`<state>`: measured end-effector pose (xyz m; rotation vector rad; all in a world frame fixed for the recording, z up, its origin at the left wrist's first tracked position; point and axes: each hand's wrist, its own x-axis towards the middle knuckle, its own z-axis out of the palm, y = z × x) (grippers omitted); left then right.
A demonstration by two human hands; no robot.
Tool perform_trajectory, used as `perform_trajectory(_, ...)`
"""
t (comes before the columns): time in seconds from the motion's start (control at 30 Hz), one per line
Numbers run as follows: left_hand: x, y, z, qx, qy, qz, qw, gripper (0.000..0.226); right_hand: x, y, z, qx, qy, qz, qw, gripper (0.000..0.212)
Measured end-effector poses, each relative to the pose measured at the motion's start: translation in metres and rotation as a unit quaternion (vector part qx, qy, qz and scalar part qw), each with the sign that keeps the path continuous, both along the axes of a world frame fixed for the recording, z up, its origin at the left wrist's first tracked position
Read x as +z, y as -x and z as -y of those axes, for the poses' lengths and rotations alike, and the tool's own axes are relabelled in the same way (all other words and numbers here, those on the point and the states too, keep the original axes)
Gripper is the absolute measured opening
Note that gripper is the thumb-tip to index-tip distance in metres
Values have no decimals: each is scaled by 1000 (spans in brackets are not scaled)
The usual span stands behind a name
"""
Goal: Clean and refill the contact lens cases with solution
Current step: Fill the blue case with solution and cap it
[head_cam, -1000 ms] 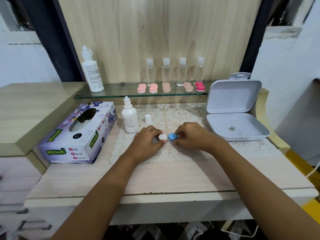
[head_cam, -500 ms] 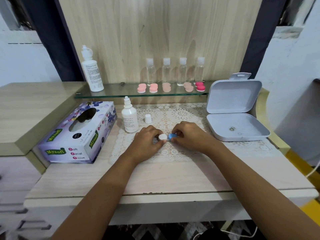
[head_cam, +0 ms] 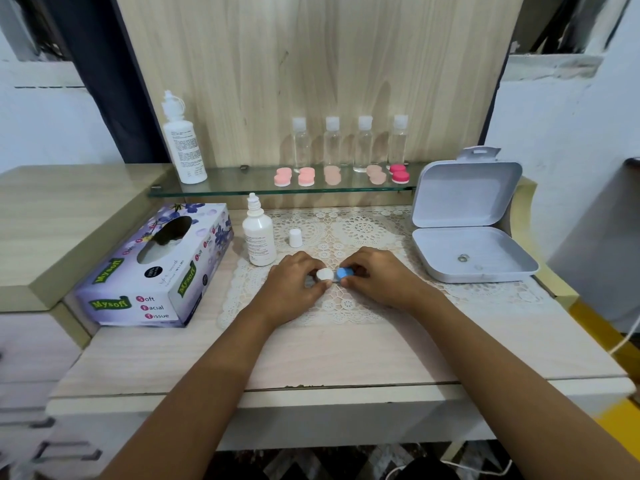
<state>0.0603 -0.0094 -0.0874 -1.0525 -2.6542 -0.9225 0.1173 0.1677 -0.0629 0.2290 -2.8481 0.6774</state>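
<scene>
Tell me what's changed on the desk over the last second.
Almost nothing. The right hand has curled slightly further over the blue cap; the left hand still grips the white cap. Neither cap has moved; the solution bottle and loose cap stay put.

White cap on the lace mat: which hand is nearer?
Left. The left hand lies just in front of the white cap, not touching; the right hand is farther, off to its right.

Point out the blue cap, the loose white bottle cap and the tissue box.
blue cap [head_cam: 342, 273], head view, top face.
loose white bottle cap [head_cam: 295, 237], head view, side wall.
tissue box [head_cam: 117, 306], head view, front panel.
</scene>
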Motion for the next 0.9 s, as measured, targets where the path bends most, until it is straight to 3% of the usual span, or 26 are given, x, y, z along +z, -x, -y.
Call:
perform_trajectory(0.37, 1, -3, 0, 8, 2, 13, 1000, 24, -11, -5, 2, -1, 43, -67, 997, 25)
perform_trajectory(0.6, 7, -6, 2, 12, 28, 35, 999, 55, -17, -2, 0, -16, 39, -75, 996, 31)
perform_trajectory(0.77, 6, -4, 2, 5, 6, 42, 999, 25, -21, -2, -1, -32, 34, -73, 996, 39)
perform_trajectory(0.9, 11, -5, 2, 12, -17, 55, 998, 19, -22, -5, 0, -50, 30, -68, 996, 44)
